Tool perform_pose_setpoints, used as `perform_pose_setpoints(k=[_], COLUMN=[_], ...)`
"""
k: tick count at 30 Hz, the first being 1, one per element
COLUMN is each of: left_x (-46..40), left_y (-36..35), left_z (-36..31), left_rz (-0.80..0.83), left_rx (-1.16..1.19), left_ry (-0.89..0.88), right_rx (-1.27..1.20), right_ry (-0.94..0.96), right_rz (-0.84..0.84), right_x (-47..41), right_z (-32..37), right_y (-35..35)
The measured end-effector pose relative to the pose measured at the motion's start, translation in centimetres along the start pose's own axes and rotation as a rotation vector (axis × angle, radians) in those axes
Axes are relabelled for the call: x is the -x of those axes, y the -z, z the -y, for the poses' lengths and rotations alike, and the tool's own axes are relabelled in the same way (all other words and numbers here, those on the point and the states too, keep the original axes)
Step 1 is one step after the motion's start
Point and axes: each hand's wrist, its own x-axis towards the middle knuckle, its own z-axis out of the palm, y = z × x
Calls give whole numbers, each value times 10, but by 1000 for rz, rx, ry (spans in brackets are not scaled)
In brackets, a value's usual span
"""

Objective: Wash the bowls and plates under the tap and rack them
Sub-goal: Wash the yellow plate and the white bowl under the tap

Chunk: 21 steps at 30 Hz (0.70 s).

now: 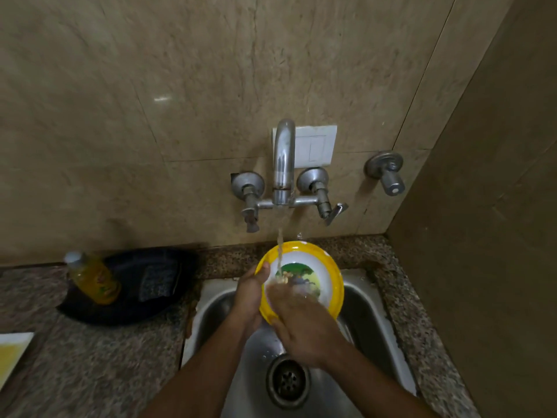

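A yellow-rimmed bowl (327, 273) with a white inside and a cartoon picture is tilted toward me over the steel sink (370, 321). Water runs from the wall tap (283, 164) into it. My left hand (248, 300) grips the bowl's left rim, thumb on the edge. My right hand (301, 324) lies flat on the bowl's lower inside, fingers spread under the stream, rubbing the surface. The bowl's lower left part is hidden by both hands.
A yellow liquid bottle (93, 279) stands in a dark tray (156, 297) on the granite counter (90, 357) left of the sink. A white-and-yellow plate corner (12, 354) shows at the left edge. The drain (287, 381) lies below my hands. A wall stands close on the right.
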Motion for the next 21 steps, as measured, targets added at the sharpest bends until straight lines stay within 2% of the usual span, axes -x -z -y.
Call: perform_pose_setpoints(k=[2, 6, 9, 12, 14, 18, 21], left_x=[3, 0, -2, -8, -7, 0, -1], left_y=[-9, 2, 8, 4, 5, 7, 8], left_z=[0, -11, -8, -5, -5, -12, -13], left_rz=[-45, -96, -151, -171, -168, -222, -278], left_rx=[-12, 9, 24, 7, -7, -20, -36], left_ry=[-14, -40, -99, -119, -142, -158, -161], right_rx=[-14, 82, 197, 72, 76, 148, 28], right_ry=[-15, 157, 78, 110, 133, 16, 121], right_rz=[-61, 9, -40, -53, -55, -105, -80], right_x=[-1, 30, 37, 35, 39, 41, 40], right_z=[8, -17, -38, -8, -16, -32, -12], right_y=[-10, -15, -9, -27, -24, -14, -24])
